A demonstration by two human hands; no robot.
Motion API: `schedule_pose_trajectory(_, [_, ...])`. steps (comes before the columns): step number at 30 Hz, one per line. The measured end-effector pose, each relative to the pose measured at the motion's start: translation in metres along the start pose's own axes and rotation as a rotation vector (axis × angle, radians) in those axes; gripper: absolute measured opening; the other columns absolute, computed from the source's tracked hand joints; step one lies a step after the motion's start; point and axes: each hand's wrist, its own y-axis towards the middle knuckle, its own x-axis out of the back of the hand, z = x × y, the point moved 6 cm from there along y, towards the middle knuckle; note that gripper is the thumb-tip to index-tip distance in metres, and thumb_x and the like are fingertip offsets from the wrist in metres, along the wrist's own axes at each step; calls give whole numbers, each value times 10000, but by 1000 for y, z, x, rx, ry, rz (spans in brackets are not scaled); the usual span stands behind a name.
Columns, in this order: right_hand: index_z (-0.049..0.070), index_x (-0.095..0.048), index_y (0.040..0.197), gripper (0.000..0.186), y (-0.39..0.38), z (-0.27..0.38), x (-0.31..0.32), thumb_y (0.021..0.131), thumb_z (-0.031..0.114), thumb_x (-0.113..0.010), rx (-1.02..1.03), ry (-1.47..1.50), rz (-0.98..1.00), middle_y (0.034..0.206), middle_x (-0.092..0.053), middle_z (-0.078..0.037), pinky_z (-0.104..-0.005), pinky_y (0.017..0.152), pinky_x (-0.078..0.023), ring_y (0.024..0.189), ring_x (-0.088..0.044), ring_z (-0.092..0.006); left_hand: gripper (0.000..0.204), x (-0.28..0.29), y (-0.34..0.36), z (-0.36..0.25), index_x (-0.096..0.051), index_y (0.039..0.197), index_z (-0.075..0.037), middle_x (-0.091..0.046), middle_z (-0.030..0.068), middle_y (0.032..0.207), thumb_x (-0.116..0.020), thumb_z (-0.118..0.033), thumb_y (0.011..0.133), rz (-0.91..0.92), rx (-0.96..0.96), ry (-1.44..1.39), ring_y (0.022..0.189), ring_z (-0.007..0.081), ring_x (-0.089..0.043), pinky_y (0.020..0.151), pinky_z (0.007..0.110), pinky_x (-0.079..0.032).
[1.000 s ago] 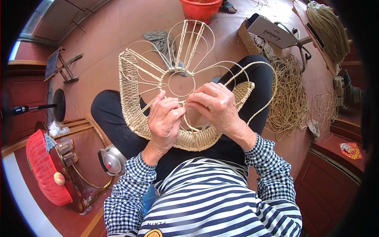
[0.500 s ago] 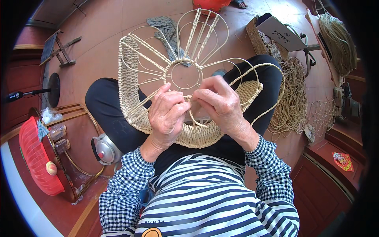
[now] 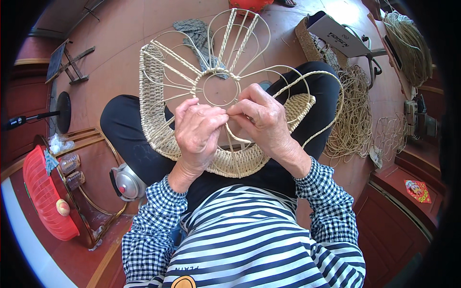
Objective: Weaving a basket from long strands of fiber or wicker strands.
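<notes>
A flower-shaped basket frame (image 3: 269,67) of pale wire lies across my lap. Tan cord is woven into a wall (image 3: 152,101) along its left and near sides, and twisted cord wraps several spokes and much of the small centre ring (image 3: 195,81). At the near side of that ring, my left hand (image 3: 198,132) is closed, its fingers pinching the frame. My right hand (image 3: 263,117) is closed against the left fingertips, pinching the cord. A long loop of this twisted cord (image 3: 342,98) runs out over my right knee. The exact point of the pinch is hidden by the fingers.
Loose cord (image 3: 353,117) is heaped on the floor at right, by a woven box (image 3: 303,41). A grey cloth (image 3: 197,36) lies beyond the frame. At left stand a metal kettle (image 3: 128,182) and a rack with a red plastic basket (image 3: 45,192).
The view has shifted slightly, so the frame and hands appear a little farther left. My right fingertips have come closer to my left fingertips at the ring.
</notes>
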Motion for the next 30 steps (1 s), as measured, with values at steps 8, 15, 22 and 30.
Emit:
schedule_pose_trajectory(8, [41,-658,912,224,-2,-5,0,735,45,-797,-111,63,21,943,-576,-71,-353,689,-535,830,-637,-224,104,-6,12,7,-684,845,-97,-675,-12,776,-769,-56,802,43,306,69,774,166,-615,938,353,-393])
schedule_pose_trajectory(15, [81,-689,802,138,-18,20,12,695,140,-751,181,-351,-119,1327,-563,-99,-470,1048,-372,1256,-500,-292,57,-13,14,14,-721,887,-83,-700,28,845,-725,-125,848,161,156,124,857,216,-633,909,360,-386])
schedule_pose_trajectory(22, [101,-738,816,181,-24,21,-22,697,236,-762,53,-656,-81,1466,-486,-73,-525,1123,-276,1401,-367,-317,175,-20,10,14,-724,904,-69,-698,45,907,-621,-209,931,274,125,212,993,204,-608,922,371,-360])
schedule_pose_trajectory(30, [27,-718,787,187,-28,14,-19,682,181,-711,127,-340,-133,1363,-530,-93,-523,1068,-316,1327,-419,-321,62,-17,6,18,-701,868,-85,-662,42,860,-678,-136,895,145,356,-61,952,216,-607,922,391,-355])
